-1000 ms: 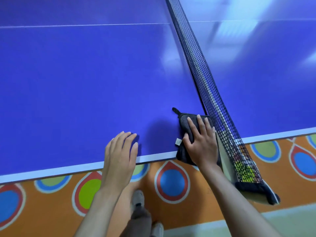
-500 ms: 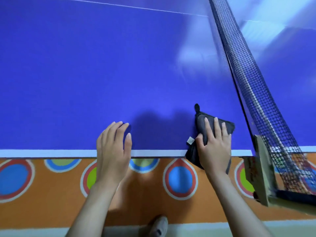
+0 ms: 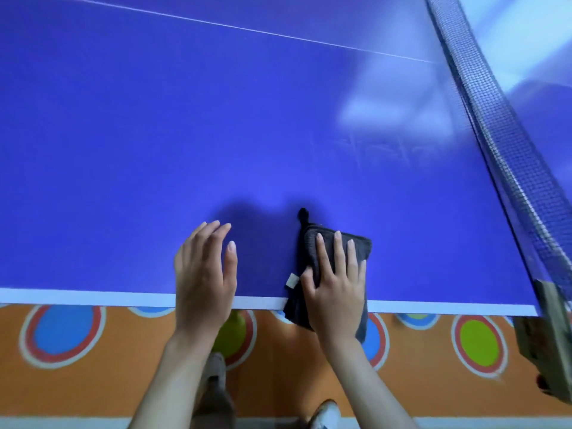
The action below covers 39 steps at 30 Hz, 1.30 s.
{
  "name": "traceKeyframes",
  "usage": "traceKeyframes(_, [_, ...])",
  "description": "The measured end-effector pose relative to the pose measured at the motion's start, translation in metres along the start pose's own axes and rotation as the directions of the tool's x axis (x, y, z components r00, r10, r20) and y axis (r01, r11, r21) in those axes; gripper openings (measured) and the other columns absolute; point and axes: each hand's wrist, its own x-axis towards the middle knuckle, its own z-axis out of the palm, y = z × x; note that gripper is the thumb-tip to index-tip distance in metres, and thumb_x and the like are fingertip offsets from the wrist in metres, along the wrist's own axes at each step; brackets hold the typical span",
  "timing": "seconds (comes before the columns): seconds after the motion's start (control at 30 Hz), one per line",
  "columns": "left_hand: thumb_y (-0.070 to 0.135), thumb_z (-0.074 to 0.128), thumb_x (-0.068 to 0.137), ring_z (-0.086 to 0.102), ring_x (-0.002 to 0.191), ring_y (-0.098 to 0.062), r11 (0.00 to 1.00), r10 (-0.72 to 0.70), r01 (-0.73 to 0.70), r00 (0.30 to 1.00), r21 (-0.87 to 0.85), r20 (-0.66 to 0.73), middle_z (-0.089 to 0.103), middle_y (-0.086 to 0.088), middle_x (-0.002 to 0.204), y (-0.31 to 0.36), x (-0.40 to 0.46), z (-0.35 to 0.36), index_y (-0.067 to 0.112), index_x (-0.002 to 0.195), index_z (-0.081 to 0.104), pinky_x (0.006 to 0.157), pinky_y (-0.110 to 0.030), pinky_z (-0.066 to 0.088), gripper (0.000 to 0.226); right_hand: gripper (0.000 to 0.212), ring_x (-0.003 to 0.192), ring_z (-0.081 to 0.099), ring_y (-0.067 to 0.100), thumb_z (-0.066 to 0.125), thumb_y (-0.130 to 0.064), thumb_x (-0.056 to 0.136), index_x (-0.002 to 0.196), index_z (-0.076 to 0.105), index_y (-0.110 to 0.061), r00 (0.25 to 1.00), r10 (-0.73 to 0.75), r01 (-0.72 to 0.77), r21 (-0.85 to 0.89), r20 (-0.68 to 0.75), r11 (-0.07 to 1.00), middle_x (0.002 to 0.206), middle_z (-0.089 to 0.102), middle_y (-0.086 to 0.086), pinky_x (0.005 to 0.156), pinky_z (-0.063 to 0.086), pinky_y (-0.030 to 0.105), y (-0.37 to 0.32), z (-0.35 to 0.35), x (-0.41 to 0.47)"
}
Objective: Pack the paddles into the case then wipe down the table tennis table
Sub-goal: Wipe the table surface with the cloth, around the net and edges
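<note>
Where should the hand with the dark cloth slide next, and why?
Probably straight away from the edge, up the table. The right hand presses flat on the folded cloth, which hangs partly over the near white edge line, while a wide stretch of the blue table lies beyond it.

right hand (image 3: pixel 335 292) pressing cloth (image 3: pixel 356 246), blue table (image 3: pixel 216 134)
</note>
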Motion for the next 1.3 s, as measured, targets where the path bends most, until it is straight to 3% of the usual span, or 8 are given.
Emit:
traceKeyframes(0.3, [0.025, 0.047, 0.107, 0.051, 0.136, -0.031, 1.0, -0.018, 0.016, 0.997, -0.018, -0.077, 0.059, -0.01, 0.141, -0.056, 0.028, -0.03, 0.008, 0.135, 0.061, 0.108, -0.049, 0.042, 0.035, 0.064, 0.158, 0.026, 0.03, 0.049, -0.044, 0.098, 0.16, 0.042, -0.03, 0.992, -0.098, 0.099, -0.017, 0.076, 0.995, 0.17, 0.031, 0.004, 0.125, 0.027, 0.058, -0.114, 0.017, -0.007])
traceKeyframes(0.77, [0.026, 0.048, 0.106, 0.051, 0.137, -0.028, 0.999, 0.03, -0.03, 0.999, 0.021, -0.014, 0.06, -0.007, 0.14, -0.046, 0.045, -0.024, 0.012, 0.135, 0.062, 0.111, -0.045, 0.041, 0.035, 0.061, 0.158, 0.027, 0.026, 0.049, -0.042, 0.096, 0.157, 0.046, -0.036, 0.984, -0.145, 0.131, 0.133, 0.106, 0.982, 0.169, 0.035, 0.0, 0.127, 0.024, 0.052, -0.123, 0.04, 0.08])
traceKeyframes(1.03, [0.024, 0.05, 0.104, 0.052, 0.136, -0.027, 0.996, 0.082, -0.083, 0.996, 0.032, 0.028, 0.061, -0.006, 0.14, 0.013, 0.056, 0.026, 0.012, 0.135, 0.062, 0.108, -0.047, 0.043, 0.035, 0.063, 0.16, 0.021, 0.018, 0.047, -0.045, 0.095, 0.158, 0.042, -0.042, 0.984, -0.116, 0.092, 0.17, 0.133, 0.981, 0.171, 0.03, -0.006, 0.128, 0.022, 0.047, -0.052, 0.031, 0.099])
traceKeyframes(1.3, [0.025, 0.049, 0.105, 0.05, 0.138, -0.027, 0.995, 0.104, -0.104, 0.992, -0.002, 0.07, 0.059, -0.005, 0.141, 0.119, 0.056, 0.101, 0.013, 0.136, 0.061, 0.11, -0.046, 0.039, 0.035, 0.062, 0.159, 0.022, 0.018, 0.05, -0.043, 0.095, 0.157, 0.043, -0.041, 0.992, -0.06, 0.044, 0.143, 0.11, 0.989, 0.17, 0.032, -0.007, 0.127, 0.026, 0.048, 0.101, 0.009, 0.129])
